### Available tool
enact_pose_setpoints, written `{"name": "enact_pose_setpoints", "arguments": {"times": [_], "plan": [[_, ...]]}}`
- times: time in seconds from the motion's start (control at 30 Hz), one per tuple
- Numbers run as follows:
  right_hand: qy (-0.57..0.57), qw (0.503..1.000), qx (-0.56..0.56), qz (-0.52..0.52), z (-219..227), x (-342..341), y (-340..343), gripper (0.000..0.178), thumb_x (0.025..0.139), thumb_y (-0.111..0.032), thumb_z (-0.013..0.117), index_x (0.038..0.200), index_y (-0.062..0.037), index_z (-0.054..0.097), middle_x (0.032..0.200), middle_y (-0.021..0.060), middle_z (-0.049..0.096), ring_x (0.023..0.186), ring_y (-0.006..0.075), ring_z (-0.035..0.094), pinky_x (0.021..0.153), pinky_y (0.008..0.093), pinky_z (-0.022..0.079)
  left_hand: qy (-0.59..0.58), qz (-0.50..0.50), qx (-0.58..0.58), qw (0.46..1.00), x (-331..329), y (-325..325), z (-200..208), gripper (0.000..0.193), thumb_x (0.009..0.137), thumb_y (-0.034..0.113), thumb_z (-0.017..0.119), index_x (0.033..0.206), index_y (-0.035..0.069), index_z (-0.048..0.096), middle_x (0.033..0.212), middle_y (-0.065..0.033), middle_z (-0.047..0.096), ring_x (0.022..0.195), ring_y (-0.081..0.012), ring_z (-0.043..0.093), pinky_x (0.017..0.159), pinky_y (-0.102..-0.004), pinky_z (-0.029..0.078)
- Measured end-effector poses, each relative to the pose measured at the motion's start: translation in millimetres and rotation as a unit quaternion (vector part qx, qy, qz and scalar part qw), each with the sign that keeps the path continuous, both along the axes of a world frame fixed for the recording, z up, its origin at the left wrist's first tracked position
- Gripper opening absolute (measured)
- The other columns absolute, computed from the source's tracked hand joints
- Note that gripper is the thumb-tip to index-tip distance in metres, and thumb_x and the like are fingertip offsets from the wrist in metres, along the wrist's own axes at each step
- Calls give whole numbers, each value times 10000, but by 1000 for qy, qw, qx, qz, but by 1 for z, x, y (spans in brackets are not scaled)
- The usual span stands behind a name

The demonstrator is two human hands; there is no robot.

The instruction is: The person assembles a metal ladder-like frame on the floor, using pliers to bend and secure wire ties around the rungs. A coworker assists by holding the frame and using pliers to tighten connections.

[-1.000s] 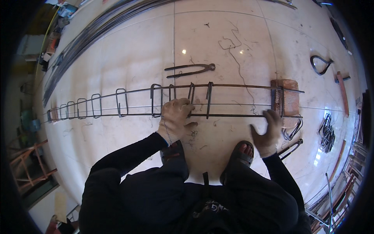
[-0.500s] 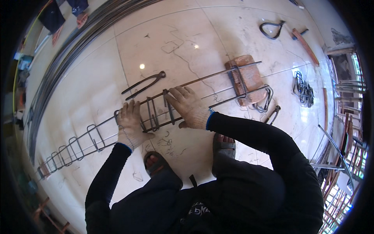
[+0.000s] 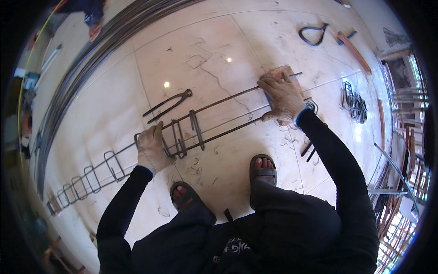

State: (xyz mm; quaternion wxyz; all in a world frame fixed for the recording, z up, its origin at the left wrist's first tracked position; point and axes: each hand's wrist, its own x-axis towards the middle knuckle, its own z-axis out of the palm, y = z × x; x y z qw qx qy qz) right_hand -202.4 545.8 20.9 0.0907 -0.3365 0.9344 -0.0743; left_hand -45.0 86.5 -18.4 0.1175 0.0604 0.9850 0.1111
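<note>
A long, narrow rebar cage (image 3: pixel 223 100) of dark steel bars with rectangular stirrups runs slantwise across the floor. My gloved left hand (image 3: pixel 154 146) is closed round its middle, beside a stirrup. Several stirrups (image 3: pixel 195 130) stand loosely spaced between my hands. Toward the right end, my gloved right hand (image 3: pixel 282 97) grips across the bars, fingers on the far bar and thumb by the near one. It covers much of the reddish brick (image 3: pixel 295 81) under that end and hides the stirrup there. Steel-fixing pincers (image 3: pixel 171 104) lie just beyond the cage.
Long steel bars (image 3: pixel 86 68) lie bundled at the far left, near another person's hand (image 3: pixel 95 33). A heap of stirrups (image 3: pixel 354 104) sits at right. Farther back are a black loop (image 3: pixel 313 34) and a wooden strip (image 3: pixel 355 54). Tool handles (image 3: pixel 308 150) show beside my right forearm.
My right hand has moved from the stirrups near the middle to the brick-supported end on the right. My left hand stays at about the same place on the cage.
</note>
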Motion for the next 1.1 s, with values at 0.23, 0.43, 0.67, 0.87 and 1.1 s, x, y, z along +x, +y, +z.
{"name": "enact_pose_setpoints", "arguments": {"times": [0.23, 0.43, 0.67, 0.87, 1.1], "plan": [[130, 982, -136, -14, -36, 49, -28, 583, 817, -302, 894, 1294, -32, 695, 1308, 215, 681, 1249, 425, 631, 1077, 550, 492, 7, 45, 23, 999, 45, 9, -3, 707, 675, 311, 969, 1278, 83, 678, 1334, -142, 658, 1240, -384, 612, 1062, -532, 471], [16, 985, -171, -27, -55, 95, -27, 299, 829, -237, 883, 1058, -85, 764, 959, 122, 723, 923, 372, 684, 819, 498, 522, 56, 68, 153, 984, 88, 19, -12, 562, 763, 223, 909, 1266, 77, 706, 1359, -146, 674, 1235, -403, 648, 1050, -540, 503], [31, 973, -196, -116, -51, 91, -50, 273, 882, -175, 848, 1119, -64, 769, 1034, 147, 754, 959, 372, 713, 848, 479, 557, 137, 214, 120, 960, 93, 16, 1, 416, 873, 203, 825, 1255, 72, 726, 1350, -168, 703, 1211, -397, 671, 1029, -532, 521], [-123, 963, -224, -81, -50, 90, -106, 286, 919, -169, 815, 1177, -52, 777, 1032, 139, 768, 926, 333, 731, 840, 455, 579, -15, 253, 104, 962, 57, 13, 7, 349, 1025, 362, 641, 1010, 58, 810, 938, -210, 783, 959, -416, 754, 900, -538, 574], [-314, 902, -255, -153, -61, 86, -167, 466, 1035, -311, 722, 1326, 53, 733, 1024, 140, 790, 885, 204, 739, 819, 356, 596, -114, 220, 205, 947, 29, 44, 1, 373, 1059, 334, 608, 1120, 16, 792, 1092, -237, 790, 1083, -451, 737, 969, -522, 558]]}}
